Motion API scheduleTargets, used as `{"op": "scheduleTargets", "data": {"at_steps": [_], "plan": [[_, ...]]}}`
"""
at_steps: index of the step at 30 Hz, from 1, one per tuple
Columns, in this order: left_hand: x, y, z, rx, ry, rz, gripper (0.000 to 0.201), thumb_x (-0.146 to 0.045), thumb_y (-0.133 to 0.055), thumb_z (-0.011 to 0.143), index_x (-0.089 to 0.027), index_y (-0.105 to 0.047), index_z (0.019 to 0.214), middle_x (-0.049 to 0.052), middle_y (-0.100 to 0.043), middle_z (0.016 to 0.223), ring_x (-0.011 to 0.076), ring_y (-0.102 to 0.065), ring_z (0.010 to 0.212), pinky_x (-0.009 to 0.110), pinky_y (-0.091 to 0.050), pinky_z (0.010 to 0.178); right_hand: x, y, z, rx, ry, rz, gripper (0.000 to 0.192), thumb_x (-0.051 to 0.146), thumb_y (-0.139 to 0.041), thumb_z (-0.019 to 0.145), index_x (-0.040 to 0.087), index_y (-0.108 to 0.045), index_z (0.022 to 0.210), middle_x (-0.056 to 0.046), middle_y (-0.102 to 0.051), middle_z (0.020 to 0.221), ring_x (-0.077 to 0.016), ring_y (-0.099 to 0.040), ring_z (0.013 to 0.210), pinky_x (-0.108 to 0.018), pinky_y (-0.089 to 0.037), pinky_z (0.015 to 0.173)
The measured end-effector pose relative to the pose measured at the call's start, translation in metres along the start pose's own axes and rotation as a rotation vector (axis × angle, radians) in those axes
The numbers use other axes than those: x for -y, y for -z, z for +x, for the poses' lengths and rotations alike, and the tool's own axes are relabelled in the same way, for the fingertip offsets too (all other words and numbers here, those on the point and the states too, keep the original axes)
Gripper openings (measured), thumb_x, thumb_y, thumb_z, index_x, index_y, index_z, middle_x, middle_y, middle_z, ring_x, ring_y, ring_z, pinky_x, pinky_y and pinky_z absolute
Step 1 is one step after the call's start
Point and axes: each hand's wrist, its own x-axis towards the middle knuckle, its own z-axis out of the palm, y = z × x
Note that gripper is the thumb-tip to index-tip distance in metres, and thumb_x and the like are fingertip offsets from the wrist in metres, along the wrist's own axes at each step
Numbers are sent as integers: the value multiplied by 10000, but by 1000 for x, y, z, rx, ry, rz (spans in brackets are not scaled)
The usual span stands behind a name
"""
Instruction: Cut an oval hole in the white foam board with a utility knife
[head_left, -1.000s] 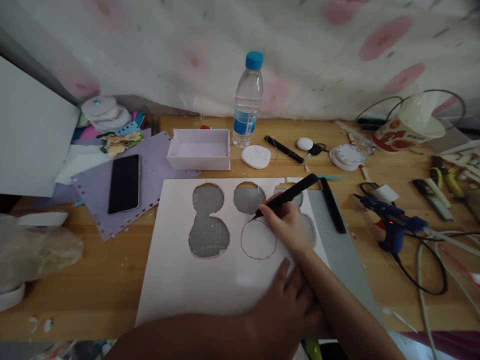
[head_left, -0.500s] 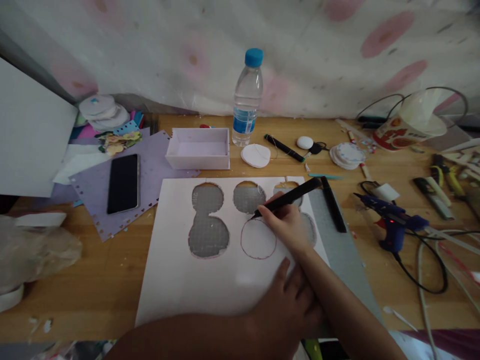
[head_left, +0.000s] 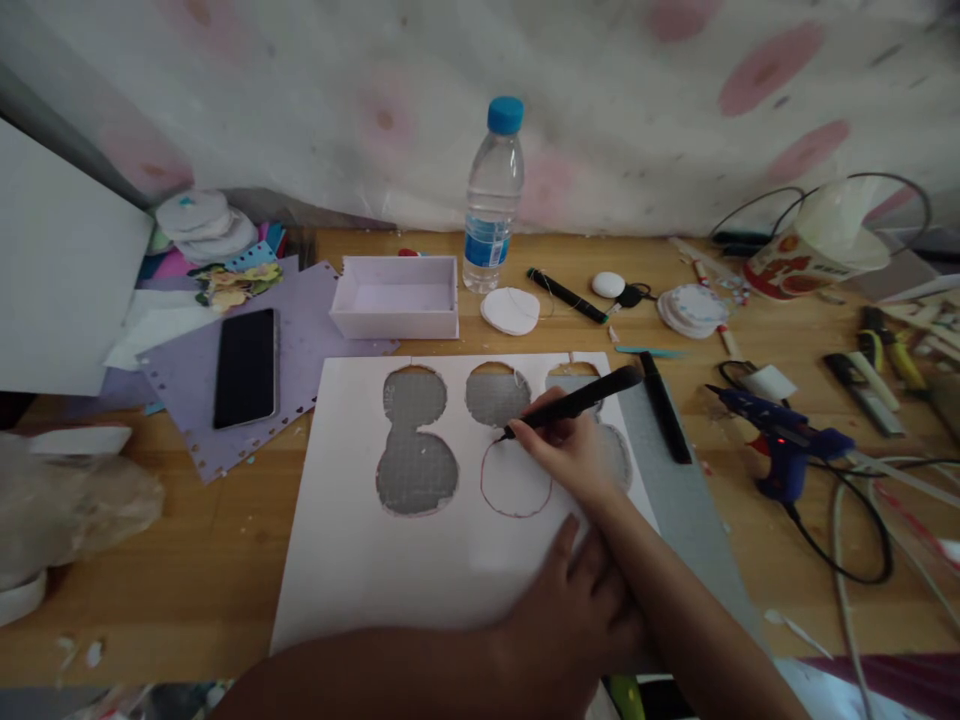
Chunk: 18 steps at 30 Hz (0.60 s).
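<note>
**Cutting circles from white board, one outline still whole**

Pressing a black craft knife to the upper left edge of a drawn circle, the person's right hand has its fingers closed around the tool's shaft, tip down on the white sheet. The left hand lies flat on the sheet's near edge, fingers spread and holding nothing, weighting the board against the grey cutting mat beneath.

Much of the cutting appears done: two joined holes gape at the left, another hole sits just above the pencilled circle, and further openings are partly hidden behind the right hand. A pile of white discs rests near the water bottle. The traced circle is, by the look of it, still uncut, and the lower half of the sheet bears no marks.

Elsewhere on the wooden table, a blue glue gun lies to the right, a phone on purple paper to the left, and a white box behind the sheet.
</note>
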Motion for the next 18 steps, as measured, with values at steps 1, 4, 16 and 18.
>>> {"op": "scheduleTargets", "data": {"at_steps": [1, 4, 16, 18], "plan": [[0, 1, 0, 1, 2, -16, 657, -417, -566, 858, -156, -438, 1447, 156, -422, 1497, 453, -261, 1413, 634, -48, 1134, 0, 1, 1, -19, -9, 23, 235, 382, -739, 753, 229, -565, 713, 27, -541, 611, -119, -466, 501, -244, -354, 443], [2, 7, -1, 5, 14, -167, 625, -377, -551, 877, -115, -431, 1432, 204, -385, 1511, 437, -209, 1446, 618, -64, 1146, -4, 4, 5, -160, -24, 122, 240, 407, -746, 759, 232, -583, 746, 26, -563, 655, -125, -509, 547, -248, -400, 482], [78, 107, -25, -1144, 337, -2269, 472, -528, -308, 969, -254, -624, 1188, 35, -528, 1438, 205, -382, 1416, 411, -279, 1175, 1, 15, 5, -252, 1, 620, 281, 417, -673, 870, 269, -565, 1084, 97, -560, 507, -77, -436, 376, -188, -352, 395], [83, 121, -33, -1274, 346, -2255, 484, -550, -305, 966, -275, -598, 1235, 22, -508, 1458, 190, -366, 1425, 401, -269, 1182, 14, 12, -8, -194, 14, 662, 277, 414, -668, 877, 284, -519, 1071, 50, -690, 656, -104, -583, 475, -223, -477, 493]]}}
